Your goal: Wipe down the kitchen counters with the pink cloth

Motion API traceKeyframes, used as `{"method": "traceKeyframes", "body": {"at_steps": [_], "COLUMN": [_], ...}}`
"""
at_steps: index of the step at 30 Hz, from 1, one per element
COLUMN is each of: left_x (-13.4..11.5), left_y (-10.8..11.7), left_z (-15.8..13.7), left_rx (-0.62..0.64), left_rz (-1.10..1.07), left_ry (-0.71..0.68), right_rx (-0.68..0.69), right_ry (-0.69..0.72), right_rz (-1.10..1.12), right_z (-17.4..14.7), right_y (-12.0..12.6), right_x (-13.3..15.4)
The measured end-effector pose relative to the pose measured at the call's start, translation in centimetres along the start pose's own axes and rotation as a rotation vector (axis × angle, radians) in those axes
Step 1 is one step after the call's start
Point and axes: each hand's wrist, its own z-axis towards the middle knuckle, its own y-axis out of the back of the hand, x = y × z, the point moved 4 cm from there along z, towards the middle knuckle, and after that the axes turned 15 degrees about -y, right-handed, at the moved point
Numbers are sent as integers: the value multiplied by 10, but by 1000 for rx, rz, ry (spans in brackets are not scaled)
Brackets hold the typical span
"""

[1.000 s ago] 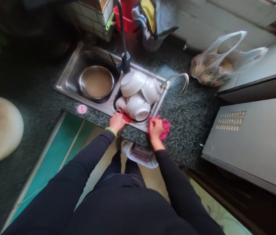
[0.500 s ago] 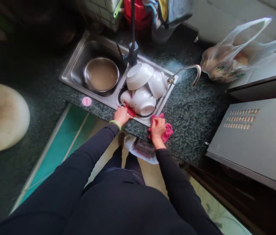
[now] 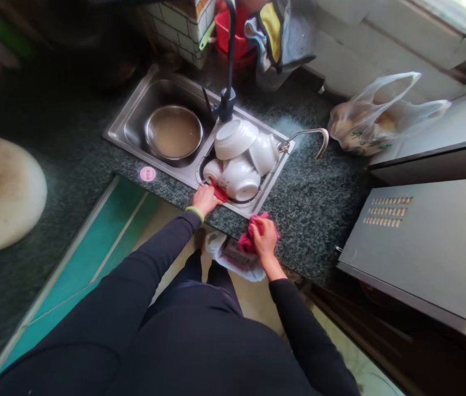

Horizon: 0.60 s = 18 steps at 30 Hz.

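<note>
In the head view my right hand is closed on a crumpled pink cloth at the counter's front edge, by the sink's right front corner. My left hand rests at the front rim of the right basin, its fingers curled and partly hidden. Right against those fingers is a small red item, whose kind I cannot make out. Several white bowls are piled in that basin, one tilted bowl on top and another bowl on its side in front.
A metal bowl of cloudy water stands in the left basin. Behind rises a black faucet; a curved metal spout juts out at right. Further right are a plastic bag and a grey metal box. A round board lies left.
My right hand has drawn the pink cloth back toward the counter's front edge and slightly left. The left hand stays by the basin rim. The camera view has shifted a little.
</note>
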Motion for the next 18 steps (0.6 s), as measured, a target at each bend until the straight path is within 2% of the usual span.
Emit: {"method": "traceKeyframes", "body": {"at_steps": [5, 12, 16, 18], "left_x": [1, -1, -4, -5], "left_y": [-4, -3, -1, 0], "left_z": [0, -1, -3, -2], "left_rx": [0, 2, 35, 47], "left_rz": [0, -5, -9, -10], "left_ry": [0, -4, 32, 40], "right_rx": [135, 95, 181, 182], "right_ry": [84, 81, 94, 91], "right_rz": [-48, -37, -61, -39], "right_z": [27, 29, 31, 32], "right_y": [8, -24, -20, -15], "right_x": [-17, 8, 6, -1]}}
